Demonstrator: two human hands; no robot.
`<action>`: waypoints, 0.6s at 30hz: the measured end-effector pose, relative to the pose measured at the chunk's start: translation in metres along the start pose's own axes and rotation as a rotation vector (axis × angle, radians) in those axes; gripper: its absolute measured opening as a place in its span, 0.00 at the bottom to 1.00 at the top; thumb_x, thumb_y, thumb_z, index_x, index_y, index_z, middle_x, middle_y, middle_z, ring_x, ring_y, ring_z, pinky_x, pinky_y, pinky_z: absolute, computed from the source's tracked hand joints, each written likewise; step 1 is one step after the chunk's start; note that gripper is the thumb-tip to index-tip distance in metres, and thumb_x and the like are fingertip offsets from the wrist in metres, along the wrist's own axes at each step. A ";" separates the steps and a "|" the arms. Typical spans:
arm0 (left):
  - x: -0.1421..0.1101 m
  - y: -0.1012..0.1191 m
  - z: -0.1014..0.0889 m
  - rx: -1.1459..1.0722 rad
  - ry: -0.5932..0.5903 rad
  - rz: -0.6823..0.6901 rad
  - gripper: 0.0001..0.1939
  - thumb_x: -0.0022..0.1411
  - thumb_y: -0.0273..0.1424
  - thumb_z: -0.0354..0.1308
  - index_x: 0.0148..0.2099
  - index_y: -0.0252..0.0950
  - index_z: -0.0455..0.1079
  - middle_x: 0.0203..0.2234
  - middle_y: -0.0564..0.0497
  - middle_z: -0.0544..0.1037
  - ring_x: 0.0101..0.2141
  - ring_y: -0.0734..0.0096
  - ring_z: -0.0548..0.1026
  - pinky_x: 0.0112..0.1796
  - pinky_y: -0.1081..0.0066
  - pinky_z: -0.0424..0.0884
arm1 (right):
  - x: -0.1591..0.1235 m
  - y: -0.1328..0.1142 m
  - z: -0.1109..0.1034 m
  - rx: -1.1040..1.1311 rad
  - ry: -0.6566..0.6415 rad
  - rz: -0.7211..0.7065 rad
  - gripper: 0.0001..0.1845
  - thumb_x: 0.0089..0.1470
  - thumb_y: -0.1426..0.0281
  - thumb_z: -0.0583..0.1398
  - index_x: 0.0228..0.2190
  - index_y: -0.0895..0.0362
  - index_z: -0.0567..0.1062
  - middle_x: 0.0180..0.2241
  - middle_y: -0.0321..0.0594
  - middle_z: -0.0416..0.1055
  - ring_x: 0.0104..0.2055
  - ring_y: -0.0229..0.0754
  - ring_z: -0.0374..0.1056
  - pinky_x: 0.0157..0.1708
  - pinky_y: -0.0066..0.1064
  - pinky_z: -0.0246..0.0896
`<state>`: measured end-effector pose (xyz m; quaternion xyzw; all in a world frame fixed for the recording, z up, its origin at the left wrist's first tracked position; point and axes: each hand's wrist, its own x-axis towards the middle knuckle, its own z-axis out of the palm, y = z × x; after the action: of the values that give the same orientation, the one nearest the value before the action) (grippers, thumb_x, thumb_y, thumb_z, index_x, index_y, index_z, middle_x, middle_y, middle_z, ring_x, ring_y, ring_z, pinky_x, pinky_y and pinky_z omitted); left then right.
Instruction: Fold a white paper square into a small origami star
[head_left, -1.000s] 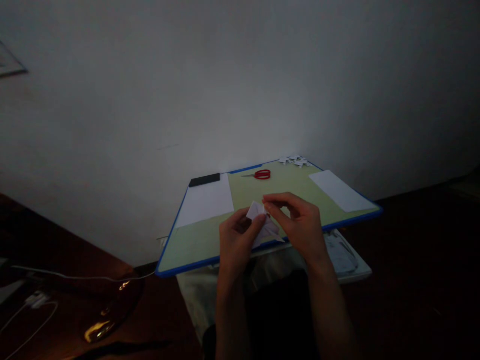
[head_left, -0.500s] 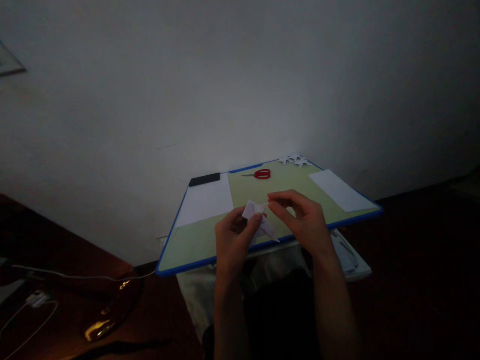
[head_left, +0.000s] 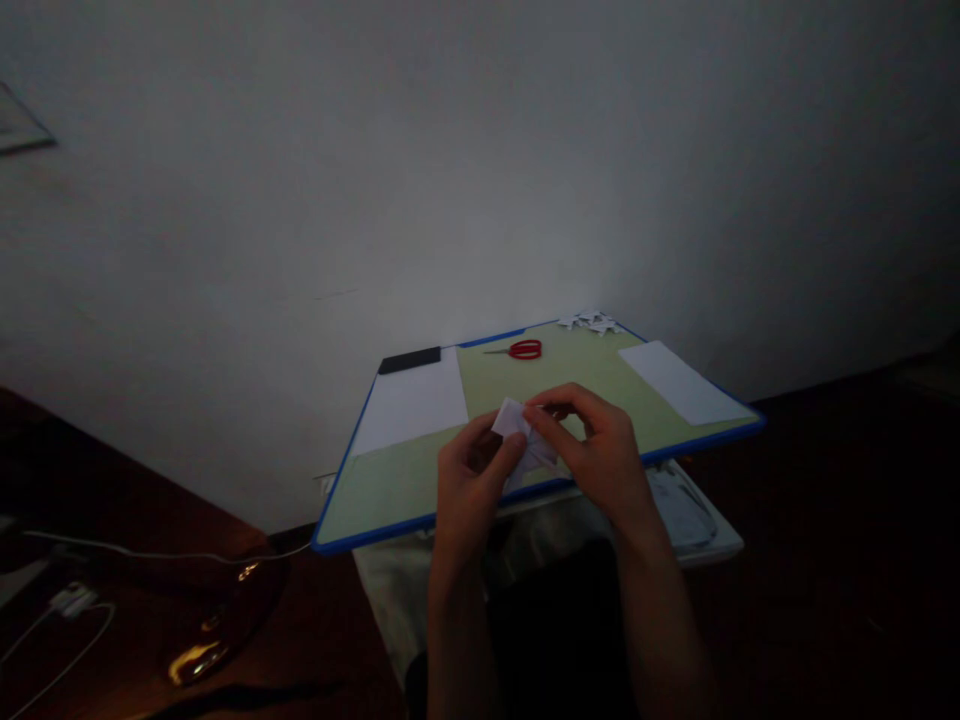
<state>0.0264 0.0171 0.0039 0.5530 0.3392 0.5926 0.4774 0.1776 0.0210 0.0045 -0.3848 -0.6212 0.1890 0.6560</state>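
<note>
A small folded white paper [head_left: 513, 417] is held up over the near edge of the green board [head_left: 397, 490]. My left hand [head_left: 472, 475] grips its left side, thumb on top and fingers behind. From the right, my right hand [head_left: 596, 445] pinches the paper's upper right edge between thumb and forefinger. Parts of the folds are hidden by the fingers, and the dim light blurs their shape.
Red-handled scissors [head_left: 525, 349] lie toward the back of the board. Several folded paper pieces [head_left: 592, 322] sit at the far right corner. White sheets lie at left [head_left: 412, 400] and right [head_left: 682, 385]; a dark flat object [head_left: 409, 360] rests at the back left.
My right hand has moved left and closed its fingertips on the paper's edge. My left hand keeps its hold, and the paper has turned slightly.
</note>
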 end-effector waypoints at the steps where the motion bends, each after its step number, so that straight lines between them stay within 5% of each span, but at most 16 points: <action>1: 0.000 0.001 0.000 0.004 -0.004 0.001 0.13 0.58 0.32 0.73 0.46 0.37 0.83 0.29 0.51 0.83 0.30 0.71 0.78 0.33 0.74 0.74 | 0.000 -0.001 0.000 -0.010 0.004 -0.003 0.01 0.62 0.70 0.67 0.36 0.53 0.81 0.34 0.36 0.80 0.36 0.42 0.74 0.40 0.35 0.66; 18: -0.002 0.006 0.004 0.098 0.006 0.000 0.16 0.59 0.33 0.72 0.49 0.34 0.82 0.31 0.48 0.85 0.30 0.68 0.81 0.33 0.72 0.76 | 0.000 0.001 0.001 0.047 0.036 0.107 0.07 0.58 0.65 0.69 0.31 0.53 0.78 0.31 0.36 0.78 0.35 0.43 0.72 0.40 0.36 0.66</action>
<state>0.0289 0.0127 0.0094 0.5740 0.3692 0.5770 0.4486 0.1765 0.0218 0.0034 -0.4053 -0.5832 0.2312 0.6649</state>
